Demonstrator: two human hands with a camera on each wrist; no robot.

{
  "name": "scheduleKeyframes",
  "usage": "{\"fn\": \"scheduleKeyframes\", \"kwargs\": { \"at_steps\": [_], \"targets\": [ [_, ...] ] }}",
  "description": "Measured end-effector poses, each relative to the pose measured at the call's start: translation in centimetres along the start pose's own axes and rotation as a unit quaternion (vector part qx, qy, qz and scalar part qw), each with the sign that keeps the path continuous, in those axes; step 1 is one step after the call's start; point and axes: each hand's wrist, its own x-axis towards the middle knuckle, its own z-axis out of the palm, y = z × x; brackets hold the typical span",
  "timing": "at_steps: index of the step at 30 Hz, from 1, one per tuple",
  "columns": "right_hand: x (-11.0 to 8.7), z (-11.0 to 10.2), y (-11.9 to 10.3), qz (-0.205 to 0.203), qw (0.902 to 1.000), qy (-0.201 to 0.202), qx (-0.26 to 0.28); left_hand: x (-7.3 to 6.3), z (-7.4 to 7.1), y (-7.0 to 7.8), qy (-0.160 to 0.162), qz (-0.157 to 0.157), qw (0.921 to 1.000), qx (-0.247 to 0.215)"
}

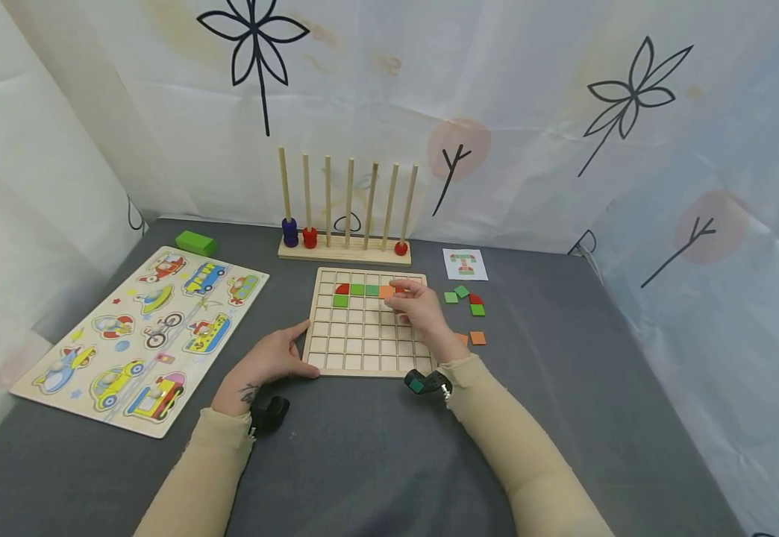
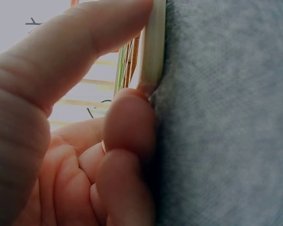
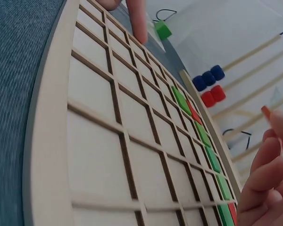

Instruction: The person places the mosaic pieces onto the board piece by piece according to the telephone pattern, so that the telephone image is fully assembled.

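A square wooden grid board (image 1: 356,343) lies on the grey table. Along its far rows sit green tiles (image 1: 357,289) and a red rounded tile (image 1: 342,289); another red tile (image 3: 232,212) shows at the right end in the right wrist view. My right hand (image 1: 421,309) pinches a small orange tile (image 1: 386,291) over the far right part of the board, hiding cells beneath. At the board's near left corner my left hand (image 1: 270,365) rests, thumb at the front edge and index finger along the left edge.
Right of the board lie loose green (image 1: 451,297), red and orange tiles (image 1: 477,338), with a pattern card (image 1: 465,264) behind. A peg rack (image 1: 345,252) with beads stands at the back. On the left are a picture puzzle board (image 1: 141,335) and a green block (image 1: 195,243).
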Motion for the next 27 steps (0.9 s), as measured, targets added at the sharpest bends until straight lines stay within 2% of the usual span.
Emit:
{"fn": "scheduleKeyframes", "kwargs": {
  "at_steps": [8, 11, 23, 27],
  "targets": [
    [0.9, 2.4, 0.1, 0.035, 0.9955, 0.013, -0.087, 0.0, 0.1, -0.1, 0.001, 0.006, 1.0000, -0.002],
    [1.2, 2.9, 0.2, 0.044, 0.9935, 0.027, -0.101, 0.0, 0.1, -0.1, 0.000, 0.007, 1.0000, -0.003],
    [1.7, 3.2, 0.5, 0.035, 0.9885, 0.041, -0.141, 0.0, 0.1, -0.1, 0.001, 0.005, 1.0000, -0.002],
    [1.8, 3.3, 0.5, 0.032, 0.9827, 0.046, -0.177, 0.1, 0.1, -0.1, -0.001, 0.004, 1.0000, -0.004]
  ]
}}
